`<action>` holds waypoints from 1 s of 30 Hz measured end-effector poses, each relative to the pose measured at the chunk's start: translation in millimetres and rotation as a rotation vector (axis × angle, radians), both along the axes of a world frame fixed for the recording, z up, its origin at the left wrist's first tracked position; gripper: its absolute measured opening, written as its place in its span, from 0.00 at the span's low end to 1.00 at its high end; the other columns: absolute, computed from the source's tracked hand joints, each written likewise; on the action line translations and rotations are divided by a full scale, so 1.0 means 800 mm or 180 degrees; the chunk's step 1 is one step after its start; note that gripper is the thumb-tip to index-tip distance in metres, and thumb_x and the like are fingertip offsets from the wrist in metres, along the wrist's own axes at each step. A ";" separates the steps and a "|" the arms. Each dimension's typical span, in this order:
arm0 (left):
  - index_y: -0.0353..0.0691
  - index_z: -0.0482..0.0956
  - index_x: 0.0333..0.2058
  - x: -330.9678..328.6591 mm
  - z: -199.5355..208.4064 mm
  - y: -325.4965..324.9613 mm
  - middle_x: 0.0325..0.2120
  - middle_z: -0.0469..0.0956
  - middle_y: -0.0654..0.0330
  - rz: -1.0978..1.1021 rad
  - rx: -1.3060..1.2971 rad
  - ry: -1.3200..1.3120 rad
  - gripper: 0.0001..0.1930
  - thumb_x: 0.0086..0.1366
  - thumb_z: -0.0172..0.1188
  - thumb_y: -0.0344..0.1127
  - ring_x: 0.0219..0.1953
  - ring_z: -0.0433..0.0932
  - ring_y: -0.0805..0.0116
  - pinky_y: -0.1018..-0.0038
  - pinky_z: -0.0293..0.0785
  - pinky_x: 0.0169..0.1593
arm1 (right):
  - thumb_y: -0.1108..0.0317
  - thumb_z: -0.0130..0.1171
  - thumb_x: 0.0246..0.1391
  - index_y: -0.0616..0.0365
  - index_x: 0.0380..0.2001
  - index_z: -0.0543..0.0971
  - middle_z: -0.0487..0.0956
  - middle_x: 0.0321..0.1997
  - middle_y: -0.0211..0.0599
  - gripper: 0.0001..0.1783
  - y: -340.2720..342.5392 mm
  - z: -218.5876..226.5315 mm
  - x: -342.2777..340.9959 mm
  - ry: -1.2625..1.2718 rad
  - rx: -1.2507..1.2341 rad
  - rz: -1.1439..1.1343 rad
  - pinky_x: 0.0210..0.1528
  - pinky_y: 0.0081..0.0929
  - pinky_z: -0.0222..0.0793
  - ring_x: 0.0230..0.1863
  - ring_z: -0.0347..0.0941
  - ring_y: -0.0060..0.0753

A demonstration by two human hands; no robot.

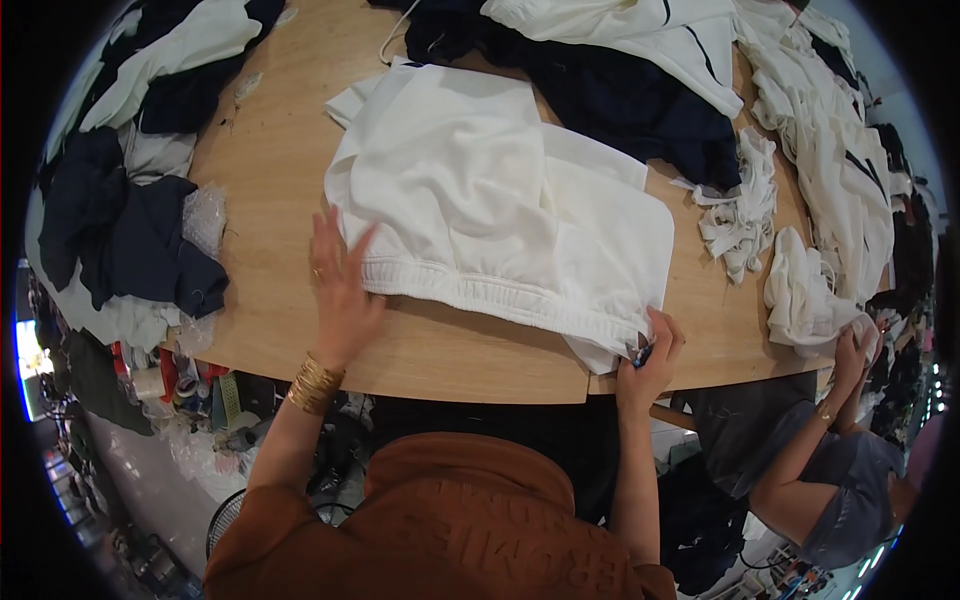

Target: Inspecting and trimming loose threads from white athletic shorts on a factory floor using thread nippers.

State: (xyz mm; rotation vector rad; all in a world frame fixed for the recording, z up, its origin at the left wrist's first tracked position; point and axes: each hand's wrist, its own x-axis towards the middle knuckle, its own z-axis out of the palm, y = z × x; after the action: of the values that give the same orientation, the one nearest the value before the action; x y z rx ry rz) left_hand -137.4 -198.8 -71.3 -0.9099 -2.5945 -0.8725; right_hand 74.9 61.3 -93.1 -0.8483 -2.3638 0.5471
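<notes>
White trousers with a gathered elastic waistband (470,190) lie spread on the wooden table in front of me, the waistband toward me. My left hand (345,290), with gold bangles at the wrist, has its fingers spread at the left end of the waistband, fingertips by the cloth's edge. My right hand (650,360) is at the right end of the waistband, closed around small thread snips (641,353) with dark blades and a bit of blue. The fingers partly cover the snips, and the cloth edge lies against them.
Navy cloth (640,100) and white garments lie along the table's far side. White scraps (745,205) sit to the right, dark blue clothes (140,235) to the left. At the right, another person's hands (855,350) hold white cloth at the table edge (480,392).
</notes>
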 end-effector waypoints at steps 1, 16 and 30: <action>0.45 0.67 0.51 0.005 0.005 0.002 0.55 0.61 0.55 -0.0216 -0.0184 0.0133 0.27 0.49 0.56 0.25 0.58 0.59 0.55 0.52 0.40 0.63 | 0.87 0.49 0.33 0.53 0.43 0.73 0.70 0.45 0.40 0.28 -0.001 0.002 -0.003 0.0193 0.0068 0.0040 0.43 0.32 0.67 0.46 0.69 0.45; 0.33 0.74 0.27 -0.079 -0.002 0.010 0.19 0.67 0.73 -0.0613 0.1088 -0.3023 0.13 0.63 0.53 0.39 0.25 0.60 0.85 0.84 0.59 0.28 | 0.69 0.61 0.45 0.60 0.22 0.75 0.66 0.19 0.17 0.07 0.071 0.026 0.003 0.0626 -0.3208 0.0001 0.25 0.13 0.50 0.22 0.56 0.11; 0.36 0.75 0.32 -0.009 0.078 0.074 0.27 0.72 0.57 -0.1144 0.0086 -0.0448 0.06 0.56 0.57 0.31 0.33 0.69 0.62 0.72 0.66 0.37 | 0.86 0.54 0.27 0.56 0.31 0.79 0.71 0.28 0.31 0.21 0.029 0.052 -0.025 0.0265 -0.0925 0.0660 0.29 0.18 0.60 0.25 0.65 0.26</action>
State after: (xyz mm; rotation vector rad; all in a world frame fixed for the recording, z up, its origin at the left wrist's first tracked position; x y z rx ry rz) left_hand -144.4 -139.6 -8.6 -1.3810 -2.5672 -1.0935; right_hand 54.7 84.6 -51.8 -0.6889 -2.3430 1.0102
